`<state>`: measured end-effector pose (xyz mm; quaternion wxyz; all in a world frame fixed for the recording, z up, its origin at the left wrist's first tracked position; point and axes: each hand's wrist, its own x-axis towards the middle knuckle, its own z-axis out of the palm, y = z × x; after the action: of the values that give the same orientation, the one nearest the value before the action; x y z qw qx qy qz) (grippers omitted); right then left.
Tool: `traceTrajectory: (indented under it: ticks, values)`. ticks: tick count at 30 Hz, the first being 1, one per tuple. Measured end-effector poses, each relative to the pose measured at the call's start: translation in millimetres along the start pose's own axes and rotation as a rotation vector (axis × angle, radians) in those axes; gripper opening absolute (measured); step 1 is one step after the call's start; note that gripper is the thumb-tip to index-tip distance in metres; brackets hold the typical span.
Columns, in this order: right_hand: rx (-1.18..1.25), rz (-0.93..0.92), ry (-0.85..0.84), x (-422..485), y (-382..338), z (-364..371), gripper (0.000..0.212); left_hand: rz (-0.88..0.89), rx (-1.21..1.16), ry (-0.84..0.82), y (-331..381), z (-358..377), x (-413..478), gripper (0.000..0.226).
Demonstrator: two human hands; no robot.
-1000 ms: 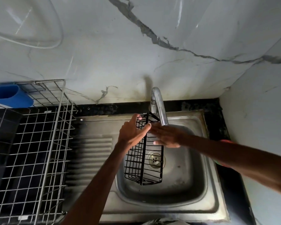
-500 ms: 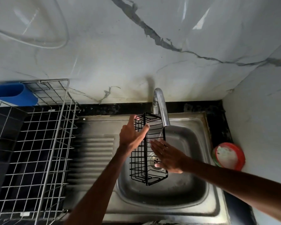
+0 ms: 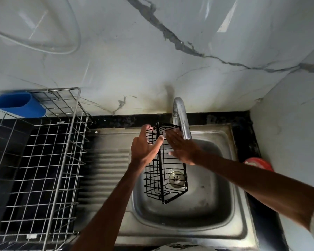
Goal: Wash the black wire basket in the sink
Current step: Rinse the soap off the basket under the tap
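One steel sink (image 3: 223,130) (veined marble walls (image 3: 134,51))

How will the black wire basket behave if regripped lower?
Probably stiff: the black wire basket holds its box shape though the left hand grips only its top. Likely light, being mostly open wire. Its lower end looks unsupported, so it may swing.

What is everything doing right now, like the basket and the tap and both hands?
black wire basket, held on end over the sink
left hand, grips the basket's top end
right hand, flat, straight fingers against the basket's side
tap, running or not, cannot tell
drain, uncovered
blue cup, upright at the dish rack's corner
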<state>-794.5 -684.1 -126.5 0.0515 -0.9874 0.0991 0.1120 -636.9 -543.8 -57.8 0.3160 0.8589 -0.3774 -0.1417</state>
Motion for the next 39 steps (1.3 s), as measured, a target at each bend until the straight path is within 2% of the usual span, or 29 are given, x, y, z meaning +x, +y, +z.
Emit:
traceTrajectory:
  ticks: [3,8,10,13,16,18,20,22,25,29,32,35,37,39]
  values:
    - [-0.066,-0.040,0.080,-29,-31,24,0.081,-0.061,-0.072,0.060,0,3,0,0.081]
    - [-0.165,-0.076,-0.031,-70,-55,49,0.064,-0.047,-0.094,0.066,3,4,-4,0.078]
    - [-0.145,-0.034,-0.035,-67,-51,40,0.071,-0.025,-0.094,0.041,4,5,-5,0.075]
    - [-0.138,0.004,0.095,-47,-25,16,0.077,-0.012,-0.096,0.020,5,6,0,0.070]
    - [-0.057,0.100,0.079,-26,0,-28,0.062,0.039,-0.109,-0.006,11,5,2,0.080]
    - [-0.157,0.108,0.039,-20,8,-39,0.052,0.086,-0.105,-0.006,12,5,1,0.081]
    - [-0.018,0.086,0.094,-23,6,-30,0.055,0.104,-0.079,0.004,11,8,1,0.073]
    - [-0.088,0.081,0.163,-28,-5,-11,0.064,0.106,-0.048,0.016,9,10,-2,0.072]
    - [0.000,0.027,0.108,-50,-27,20,0.075,0.089,-0.060,0.063,6,10,-5,0.082]
    - [0.092,-0.051,0.013,-83,-48,39,0.068,0.082,-0.137,0.139,7,1,-3,0.098]
    - [0.273,-0.021,-0.062,-94,-60,43,0.066,0.081,-0.117,0.117,8,-1,-1,0.092]
    - [0.371,-0.070,-0.092,-94,-64,38,0.059,0.044,-0.044,0.085,8,0,-1,0.078]
    - [0.408,-0.092,-0.022,-85,-49,31,0.052,0.052,-0.047,0.089,9,-3,-3,0.077]
    - [0.347,-0.109,0.166,-70,-29,23,0.053,0.075,-0.084,0.110,13,-9,-6,0.080]
